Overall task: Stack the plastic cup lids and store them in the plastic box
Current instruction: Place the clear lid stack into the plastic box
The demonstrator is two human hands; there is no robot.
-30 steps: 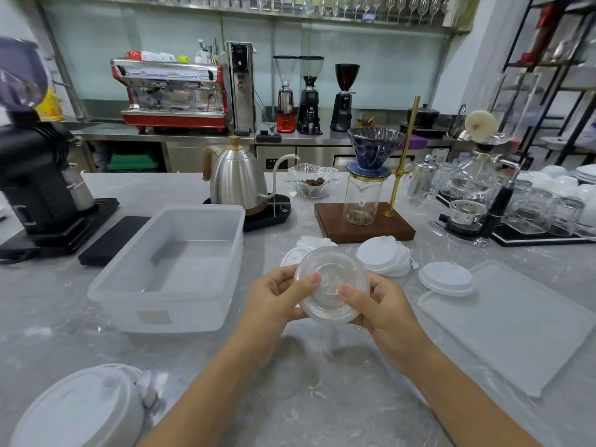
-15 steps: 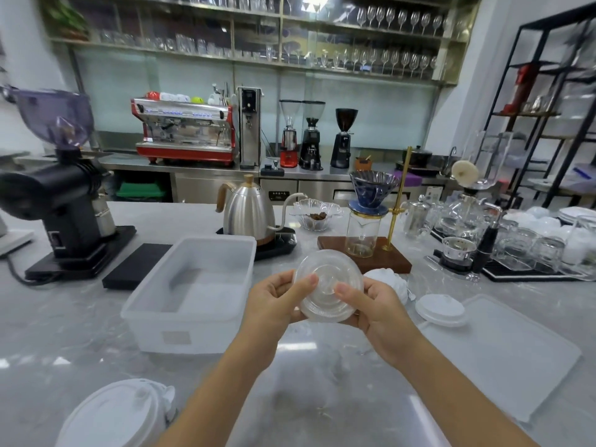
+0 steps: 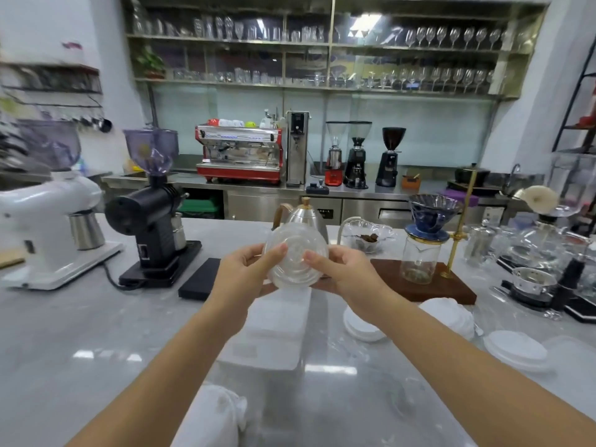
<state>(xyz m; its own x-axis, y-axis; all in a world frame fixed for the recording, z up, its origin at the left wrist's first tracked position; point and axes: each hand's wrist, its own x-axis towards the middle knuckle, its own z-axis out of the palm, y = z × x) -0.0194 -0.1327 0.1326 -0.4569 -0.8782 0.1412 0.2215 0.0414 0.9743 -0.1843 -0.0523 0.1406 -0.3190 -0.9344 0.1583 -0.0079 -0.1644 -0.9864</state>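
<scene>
Lid (image 3: 296, 260), clear, held up above the surface's middle | head view: left hand (image 3: 245, 279) and right hand (image 3: 346, 277) each pinch its rim, grip clamped on lid | box (image 3: 274, 330) below, mostly hidden | advice: keep lid level, seat squarely onto white lids (image 3: 361, 327), then lower into box.

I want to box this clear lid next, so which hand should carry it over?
Probably the left hand: both hands grip the clear lid, and the plastic box sits below, nearer the left forearm.
</scene>
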